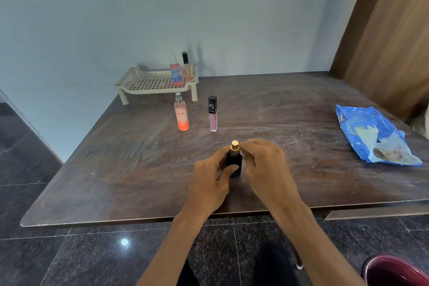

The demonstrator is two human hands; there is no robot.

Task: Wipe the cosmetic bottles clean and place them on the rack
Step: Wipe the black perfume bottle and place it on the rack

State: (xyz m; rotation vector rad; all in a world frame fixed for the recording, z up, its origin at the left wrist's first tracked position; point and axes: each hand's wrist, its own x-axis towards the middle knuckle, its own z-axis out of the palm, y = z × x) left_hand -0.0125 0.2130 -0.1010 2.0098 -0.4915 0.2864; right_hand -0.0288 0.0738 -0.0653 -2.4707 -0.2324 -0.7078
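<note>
A small black bottle [233,160] with a gold cap stands upright near the table's front middle. My left hand [212,183] grips its body, thumb across the front. My right hand [264,167] curls round its right side with a bit of pale wipe showing under the fingers. Farther back stand an orange spray bottle [181,115] and a pink lip gloss tube [212,115]. On the beige rack [139,83] by the wall stand a pink spray bottle [175,72] and a slim tube [186,66].
A blue wet-wipe packet [373,134] lies at the table's right. The dark wooden table [116,158] shows white smears. A wooden panel rises at the far right. A maroon bin [394,271] sits on the floor at the lower right.
</note>
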